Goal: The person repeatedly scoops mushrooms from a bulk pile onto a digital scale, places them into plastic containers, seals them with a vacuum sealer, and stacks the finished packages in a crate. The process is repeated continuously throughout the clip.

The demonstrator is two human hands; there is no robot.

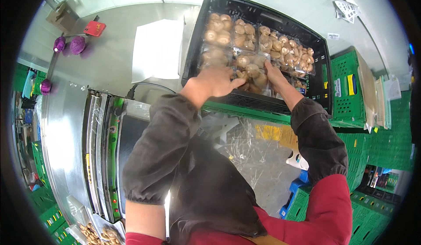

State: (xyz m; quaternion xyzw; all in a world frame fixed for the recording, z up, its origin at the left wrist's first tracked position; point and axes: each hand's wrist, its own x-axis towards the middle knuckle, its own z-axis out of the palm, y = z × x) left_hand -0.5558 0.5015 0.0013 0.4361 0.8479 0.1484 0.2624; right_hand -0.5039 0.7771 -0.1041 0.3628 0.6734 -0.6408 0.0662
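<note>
A black plastic crate (pixel 263 14) holds several clear-wrapped packs of brown mushrooms, probably shiitake. Close to its near wall, a mushroom pack (pixel 252 71) lies between my two hands. My right hand (pixel 279 79) grips that pack's right edge. My left hand (pixel 212 82) is at the pack's left side, thumb and fingers parted. Its fingers also pass over the near edge of the left-hand mushroom pack (pixel 213 55), and whether they grip anything cannot be told. Farther back in the crate are a back-left mushroom pack (pixel 218 29) and more packs to the right.
Left of the crate, a white sheet (pixel 158 49) lies on the steel table (pixel 113 31). A wrapping machine (pixel 105 153) stands nearer me, with a black cable (pixel 153 84) behind it. Purple cabbages (pixel 78 45) and a red phone (pixel 95 28) lie far left. Green crates (pixel 345 87) stand right.
</note>
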